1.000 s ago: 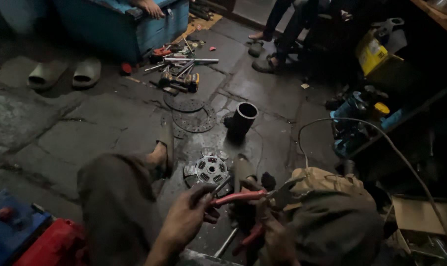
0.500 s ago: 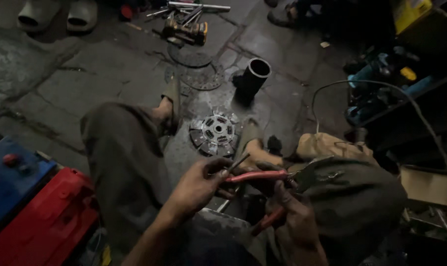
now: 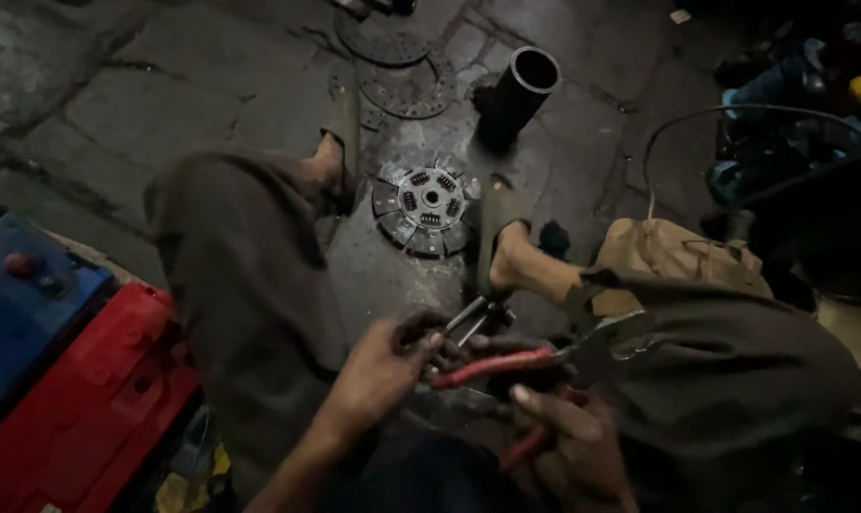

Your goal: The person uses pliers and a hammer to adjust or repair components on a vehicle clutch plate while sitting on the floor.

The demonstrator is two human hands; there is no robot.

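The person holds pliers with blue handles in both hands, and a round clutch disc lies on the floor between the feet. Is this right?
Not quite. The head view shows the pliers have red handles, not blue. The rest holds: the left hand and right hand grip them, and the clutch disc lies between the feet.

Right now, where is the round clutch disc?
In the head view, the clutch disc lies flat on the stone floor between the person's two feet, just below the black pipe.

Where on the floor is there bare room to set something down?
Bare stone floor lies left of the left foot, above the blue box. Between the feet it is crowded: the clutch disc fills it, black pipe beyond.
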